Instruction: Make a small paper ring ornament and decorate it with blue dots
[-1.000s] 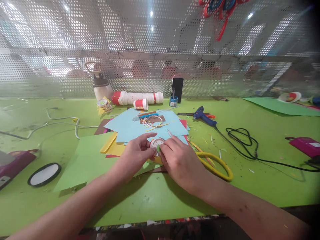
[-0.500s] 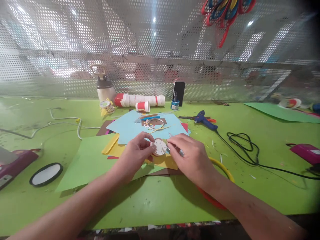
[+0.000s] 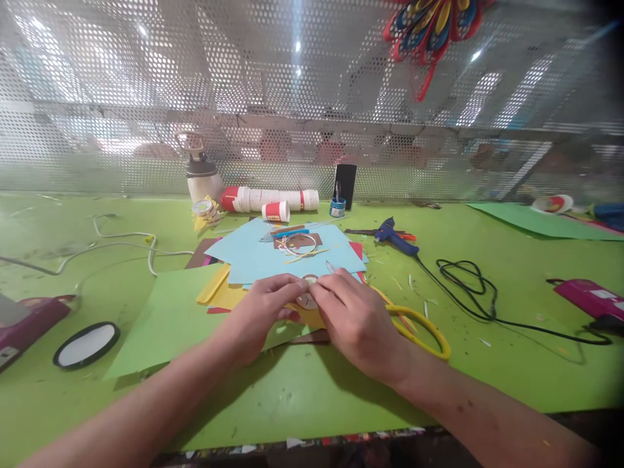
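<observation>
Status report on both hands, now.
Left hand and right hand both pinching the small round disc over the coloured paper stack. Yellow scissors beside the right hand.

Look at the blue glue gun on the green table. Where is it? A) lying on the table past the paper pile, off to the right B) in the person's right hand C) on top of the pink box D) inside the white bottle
A: the blue glue gun lies on the green table beyond the blue paper, with its black cord trailing right; both hands are on a small round piece.
</observation>
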Motion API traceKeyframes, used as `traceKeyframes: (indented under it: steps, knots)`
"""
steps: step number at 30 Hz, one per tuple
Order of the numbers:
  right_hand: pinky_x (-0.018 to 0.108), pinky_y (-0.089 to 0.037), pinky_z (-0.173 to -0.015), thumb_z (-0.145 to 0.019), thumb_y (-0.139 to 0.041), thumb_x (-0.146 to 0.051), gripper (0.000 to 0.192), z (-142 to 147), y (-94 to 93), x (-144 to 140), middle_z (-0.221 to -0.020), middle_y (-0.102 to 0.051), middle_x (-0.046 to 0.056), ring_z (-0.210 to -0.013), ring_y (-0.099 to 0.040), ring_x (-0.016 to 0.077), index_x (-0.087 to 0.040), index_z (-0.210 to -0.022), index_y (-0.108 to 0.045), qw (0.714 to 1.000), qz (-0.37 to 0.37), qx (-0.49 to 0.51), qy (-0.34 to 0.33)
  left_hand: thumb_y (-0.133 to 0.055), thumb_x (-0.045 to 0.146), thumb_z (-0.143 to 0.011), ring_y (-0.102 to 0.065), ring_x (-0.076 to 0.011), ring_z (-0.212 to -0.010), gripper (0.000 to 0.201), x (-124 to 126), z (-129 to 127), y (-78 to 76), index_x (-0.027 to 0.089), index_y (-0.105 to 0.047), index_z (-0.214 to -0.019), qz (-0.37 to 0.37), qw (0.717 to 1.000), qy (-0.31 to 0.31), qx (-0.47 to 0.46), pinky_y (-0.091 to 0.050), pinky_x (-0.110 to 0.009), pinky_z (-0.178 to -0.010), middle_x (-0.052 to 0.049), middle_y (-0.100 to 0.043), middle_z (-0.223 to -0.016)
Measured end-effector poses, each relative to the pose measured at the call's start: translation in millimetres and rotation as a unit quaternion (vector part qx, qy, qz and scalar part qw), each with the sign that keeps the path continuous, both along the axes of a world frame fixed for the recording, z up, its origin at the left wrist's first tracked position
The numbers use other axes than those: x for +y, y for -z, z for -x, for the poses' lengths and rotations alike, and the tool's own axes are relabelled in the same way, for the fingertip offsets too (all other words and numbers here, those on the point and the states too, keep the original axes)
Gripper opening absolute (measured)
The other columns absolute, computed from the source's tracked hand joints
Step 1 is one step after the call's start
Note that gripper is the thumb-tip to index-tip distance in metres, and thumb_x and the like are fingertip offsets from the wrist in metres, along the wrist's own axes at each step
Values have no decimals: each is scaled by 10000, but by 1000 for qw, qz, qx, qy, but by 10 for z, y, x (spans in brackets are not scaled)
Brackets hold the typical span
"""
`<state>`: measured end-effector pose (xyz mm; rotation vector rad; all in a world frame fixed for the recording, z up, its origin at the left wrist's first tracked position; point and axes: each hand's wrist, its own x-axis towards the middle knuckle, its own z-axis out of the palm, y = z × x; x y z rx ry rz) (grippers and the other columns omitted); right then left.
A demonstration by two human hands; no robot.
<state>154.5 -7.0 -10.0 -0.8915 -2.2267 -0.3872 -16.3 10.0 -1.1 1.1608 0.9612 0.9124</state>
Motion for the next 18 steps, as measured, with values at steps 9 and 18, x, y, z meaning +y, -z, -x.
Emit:
traceKeyframes:
  steps: [9,18]
  knots:
    - [349,-550,-795,-950,-528,-145,195,-47,-67,22,-918,-697,127,-877,-625,215,-95,-938,-716,996,51,67,30,-688,356,-756,-521,-151,-749,206,44,21,19,163,-616,-750,1,999,-23,38,-439,-274,-654,-23,-626,-767]
    - [365,-575,-773,-962,-586,-311,219,-1074,-568,662,-1058,-686,59,-871,-676,170,-150,-1096,-647,934,152,46,321,-653,406,-823,-554,-177,-834,228,112,109,43,194,-577,-787,-19,1000,5,11,-445,-343,-833,-7,-607,-855]
